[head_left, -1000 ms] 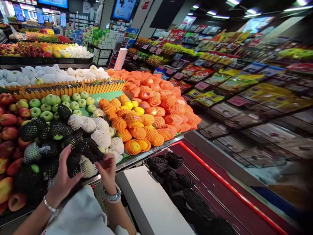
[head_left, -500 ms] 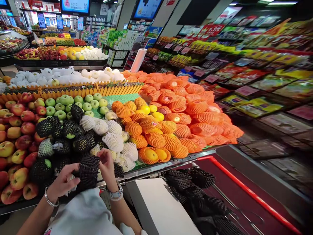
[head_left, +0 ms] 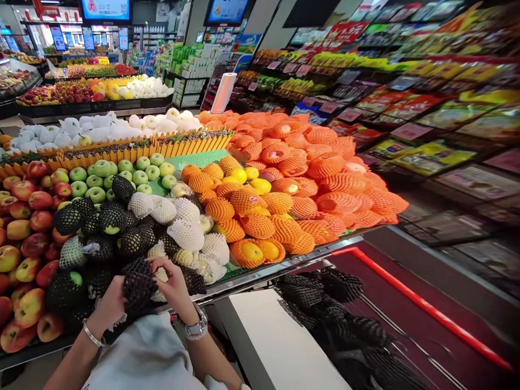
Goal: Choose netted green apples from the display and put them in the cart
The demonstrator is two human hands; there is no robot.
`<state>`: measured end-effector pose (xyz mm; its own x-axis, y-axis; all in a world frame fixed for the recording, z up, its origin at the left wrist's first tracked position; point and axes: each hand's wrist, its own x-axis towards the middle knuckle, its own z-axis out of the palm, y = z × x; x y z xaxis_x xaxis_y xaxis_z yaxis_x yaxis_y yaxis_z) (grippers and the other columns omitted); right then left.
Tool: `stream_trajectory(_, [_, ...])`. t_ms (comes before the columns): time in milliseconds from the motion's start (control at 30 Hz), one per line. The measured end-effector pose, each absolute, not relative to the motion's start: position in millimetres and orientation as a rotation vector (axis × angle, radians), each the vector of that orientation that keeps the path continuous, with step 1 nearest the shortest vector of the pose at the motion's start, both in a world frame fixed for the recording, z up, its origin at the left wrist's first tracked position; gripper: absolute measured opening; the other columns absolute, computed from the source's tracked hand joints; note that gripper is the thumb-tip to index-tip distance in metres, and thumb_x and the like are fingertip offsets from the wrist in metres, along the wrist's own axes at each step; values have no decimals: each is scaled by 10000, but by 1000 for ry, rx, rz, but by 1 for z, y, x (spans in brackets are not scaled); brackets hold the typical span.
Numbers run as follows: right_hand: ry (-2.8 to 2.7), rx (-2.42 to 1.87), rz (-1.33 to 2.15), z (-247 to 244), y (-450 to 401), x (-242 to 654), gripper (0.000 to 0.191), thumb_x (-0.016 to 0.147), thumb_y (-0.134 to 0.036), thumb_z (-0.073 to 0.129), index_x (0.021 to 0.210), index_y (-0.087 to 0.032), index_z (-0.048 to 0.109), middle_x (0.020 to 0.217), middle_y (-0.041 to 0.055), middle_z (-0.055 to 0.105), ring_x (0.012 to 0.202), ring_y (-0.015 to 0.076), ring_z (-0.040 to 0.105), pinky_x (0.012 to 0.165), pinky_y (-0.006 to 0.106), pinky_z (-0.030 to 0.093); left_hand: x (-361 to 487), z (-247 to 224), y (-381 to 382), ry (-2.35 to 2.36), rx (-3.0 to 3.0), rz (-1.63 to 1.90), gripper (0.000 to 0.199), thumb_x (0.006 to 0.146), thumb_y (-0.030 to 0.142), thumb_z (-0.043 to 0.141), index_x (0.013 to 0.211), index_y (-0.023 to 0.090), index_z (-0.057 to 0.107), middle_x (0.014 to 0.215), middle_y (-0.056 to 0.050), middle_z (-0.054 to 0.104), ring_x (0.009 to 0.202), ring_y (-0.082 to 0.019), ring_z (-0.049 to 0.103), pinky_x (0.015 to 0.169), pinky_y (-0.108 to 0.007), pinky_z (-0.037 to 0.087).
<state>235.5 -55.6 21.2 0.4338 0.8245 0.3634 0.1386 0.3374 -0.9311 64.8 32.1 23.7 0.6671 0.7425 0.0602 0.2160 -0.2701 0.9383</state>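
Observation:
Both of my hands are on a black foam net sleeve (head_left: 139, 284) at the front edge of the fruit stand. My left hand (head_left: 110, 307) is closed around its left side, with a scrap of white netting (head_left: 117, 323) showing below the fingers. With thumb and forefinger, my right hand (head_left: 174, 286) pinches the sleeve's upper right rim. Whether a fruit is inside I cannot tell. Around it lie green fruits in black nets (head_left: 111, 219) and pale fruits in white nets (head_left: 186, 232).
Red apples (head_left: 30, 271) fill the left; green apples (head_left: 95, 194) lie behind. Orange-netted fruits (head_left: 258, 225) cover the right. A cart with a red bar (head_left: 422, 309) holds black nets (head_left: 345, 314), beside a white box top (head_left: 276, 336). Snack shelves (head_left: 426, 124) stand at right.
My left hand has closed in on the black foam net sleeve, and my right fingers have come onto its rim. The sleeve has tilted and shifted slightly left. The view has shifted a little.

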Motion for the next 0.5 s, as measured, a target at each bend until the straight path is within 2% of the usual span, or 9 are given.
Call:
stream_trajectory(67, [-1122,-1134,632,20,-58,236,162,811,-304,692,907,-194,623,1046,82,679,996,220,608,921,349,443,67,32,31,688,1941,712,257,714,398,670,833,172,699,848,-114,719,762,-241,664,781,-386,580])
stream_trajectory(100, [-1160,-1116,661,20,-60,236,260,822,-354,708,1017,-199,634,1099,88,668,1020,221,604,936,353,444,68,36,31,638,2001,754,261,751,404,645,852,173,713,825,-107,720,730,-233,668,762,-377,588])
stream_trajectory(200, [-1261,-1015,738,24,-62,234,636,822,-544,703,1336,-218,517,1300,128,580,1076,222,596,948,358,460,68,40,34,565,2216,956,276,828,392,590,911,178,743,822,-96,734,729,-230,692,737,-358,602])
stream_trajectory(267, [-1326,-948,766,30,-60,234,737,815,-612,672,1399,-218,455,1342,142,550,1062,214,604,924,351,477,63,35,39,515,2367,1081,275,851,366,569,956,192,753,881,-90,748,795,-233,706,759,-347,604])
stream_trajectory(400, [-1597,-870,849,52,-49,246,523,867,-573,634,1212,-180,606,1087,101,677,989,197,638,898,336,498,43,14,55,361,2571,1004,374,901,220,468,1195,248,696,1051,-54,744,977,-197,695,933,-314,547])
stream_trajectory(500, [-1890,-778,946,81,-26,267,418,882,-487,656,1139,-158,655,1003,88,715,958,190,671,889,319,512,23,-7,63,460,2493,988,393,884,262,491,1229,259,678,1070,-59,738,1096,-225,656,1008,-362,503])
